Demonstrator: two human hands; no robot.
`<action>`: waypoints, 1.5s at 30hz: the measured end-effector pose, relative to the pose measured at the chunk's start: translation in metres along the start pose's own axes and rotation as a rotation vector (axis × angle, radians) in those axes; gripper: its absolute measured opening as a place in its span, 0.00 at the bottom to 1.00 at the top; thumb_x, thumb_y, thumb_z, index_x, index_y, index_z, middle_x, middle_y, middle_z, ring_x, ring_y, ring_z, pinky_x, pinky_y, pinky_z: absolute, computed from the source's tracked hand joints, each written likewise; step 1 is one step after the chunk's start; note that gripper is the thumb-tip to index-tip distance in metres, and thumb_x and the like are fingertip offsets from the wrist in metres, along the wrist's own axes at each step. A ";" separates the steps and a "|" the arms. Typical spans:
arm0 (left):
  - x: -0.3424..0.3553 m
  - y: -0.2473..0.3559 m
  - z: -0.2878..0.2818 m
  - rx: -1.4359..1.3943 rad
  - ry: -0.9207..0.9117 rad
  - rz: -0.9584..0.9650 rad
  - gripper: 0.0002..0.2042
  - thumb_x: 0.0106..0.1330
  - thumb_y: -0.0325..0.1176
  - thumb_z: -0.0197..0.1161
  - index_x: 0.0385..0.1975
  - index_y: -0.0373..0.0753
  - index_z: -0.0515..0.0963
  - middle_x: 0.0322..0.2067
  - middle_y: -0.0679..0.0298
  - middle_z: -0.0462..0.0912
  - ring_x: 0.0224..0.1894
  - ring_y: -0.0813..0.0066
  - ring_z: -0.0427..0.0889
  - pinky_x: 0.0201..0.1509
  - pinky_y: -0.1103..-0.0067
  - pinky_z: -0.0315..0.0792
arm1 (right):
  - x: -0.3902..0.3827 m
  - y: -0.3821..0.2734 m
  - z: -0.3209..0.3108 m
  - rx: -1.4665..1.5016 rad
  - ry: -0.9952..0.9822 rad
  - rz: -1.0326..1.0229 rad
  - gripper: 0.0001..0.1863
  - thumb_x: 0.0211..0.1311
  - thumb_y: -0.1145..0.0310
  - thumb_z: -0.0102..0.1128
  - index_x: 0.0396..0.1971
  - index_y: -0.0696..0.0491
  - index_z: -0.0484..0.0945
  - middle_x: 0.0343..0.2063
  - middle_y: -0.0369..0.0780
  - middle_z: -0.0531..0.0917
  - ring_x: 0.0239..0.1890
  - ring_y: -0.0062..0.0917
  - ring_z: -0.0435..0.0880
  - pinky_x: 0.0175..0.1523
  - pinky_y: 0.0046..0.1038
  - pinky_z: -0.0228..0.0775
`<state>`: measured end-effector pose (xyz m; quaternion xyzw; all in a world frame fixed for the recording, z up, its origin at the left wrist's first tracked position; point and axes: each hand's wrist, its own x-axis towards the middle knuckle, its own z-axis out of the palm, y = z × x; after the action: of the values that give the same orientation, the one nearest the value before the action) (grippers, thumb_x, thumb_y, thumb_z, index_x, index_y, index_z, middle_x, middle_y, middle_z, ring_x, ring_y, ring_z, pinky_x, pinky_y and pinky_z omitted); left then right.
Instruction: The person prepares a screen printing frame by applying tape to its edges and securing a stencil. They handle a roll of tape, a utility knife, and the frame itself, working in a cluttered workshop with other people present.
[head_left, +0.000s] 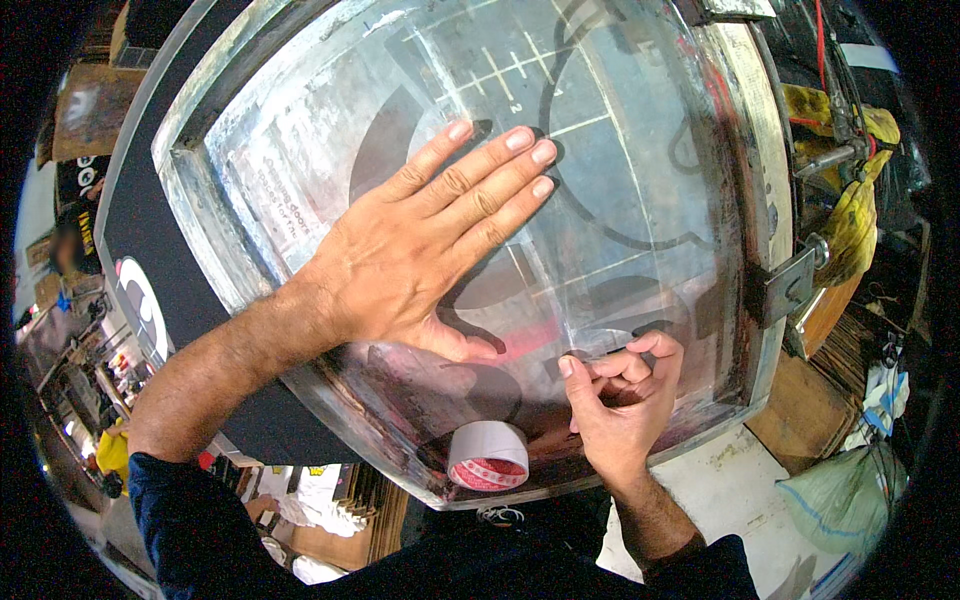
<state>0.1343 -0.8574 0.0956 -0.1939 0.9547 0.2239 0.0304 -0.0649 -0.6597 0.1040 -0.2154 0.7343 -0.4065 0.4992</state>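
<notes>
A screen-printing frame (762,215) with a pale, see-through mesh (640,190) lies before me; dark curved shapes and white ruled lines show on the mesh. Flat on its middle rests my left hand (400,250), fingers stretched out and thumb spread toward me. A clear strip of tape (545,265) runs down the mesh beside that hand. Its near end rises slightly between the thumb and fingers of my right hand (625,395), which is closed in a pinch. Near the frame's front edge sits a roll of tape (488,455), white outside with a red-patterned core.
Under the frame is a dark board (150,225) with a white and black printed figure. A metal clamp (790,285) sticks out at the right side. Beyond it hang yellow cloths (850,240). Stacked cardboard (820,400) and a pale green bag (845,500) stand lower right.
</notes>
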 end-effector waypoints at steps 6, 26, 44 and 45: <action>-0.003 0.009 0.004 -0.083 -0.001 0.009 0.61 0.48 0.75 0.63 0.75 0.31 0.57 0.78 0.47 0.54 0.81 0.48 0.49 0.82 0.54 0.43 | 0.000 0.002 -0.001 -0.014 0.000 -0.001 0.30 0.58 0.80 0.75 0.49 0.54 0.60 0.24 0.34 0.81 0.23 0.12 0.79 0.28 0.14 0.70; -0.010 0.054 0.021 -0.139 -0.054 -0.085 0.59 0.51 0.69 0.67 0.76 0.30 0.55 0.78 0.46 0.49 0.81 0.46 0.47 0.83 0.57 0.43 | 0.001 0.003 -0.002 0.044 -0.016 0.000 0.30 0.58 0.82 0.75 0.49 0.54 0.59 0.24 0.35 0.82 0.25 0.14 0.82 0.29 0.14 0.71; 0.008 0.001 0.009 0.151 0.224 -0.312 0.34 0.69 0.46 0.59 0.73 0.36 0.65 0.72 0.52 0.66 0.78 0.47 0.55 0.80 0.50 0.46 | 0.000 0.008 -0.002 0.112 -0.006 -0.020 0.31 0.57 0.83 0.75 0.50 0.54 0.60 0.29 0.38 0.84 0.28 0.15 0.83 0.29 0.15 0.71; 0.010 0.002 0.008 0.167 0.219 -0.339 0.35 0.70 0.48 0.58 0.73 0.36 0.64 0.73 0.53 0.64 0.79 0.47 0.54 0.80 0.50 0.45 | -0.001 0.008 -0.002 0.117 -0.015 -0.024 0.31 0.57 0.83 0.75 0.50 0.54 0.60 0.29 0.39 0.84 0.28 0.15 0.83 0.29 0.15 0.71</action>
<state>0.1241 -0.8554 0.0882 -0.3717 0.9212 0.1133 -0.0203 -0.0661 -0.6535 0.0982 -0.1978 0.7028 -0.4528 0.5118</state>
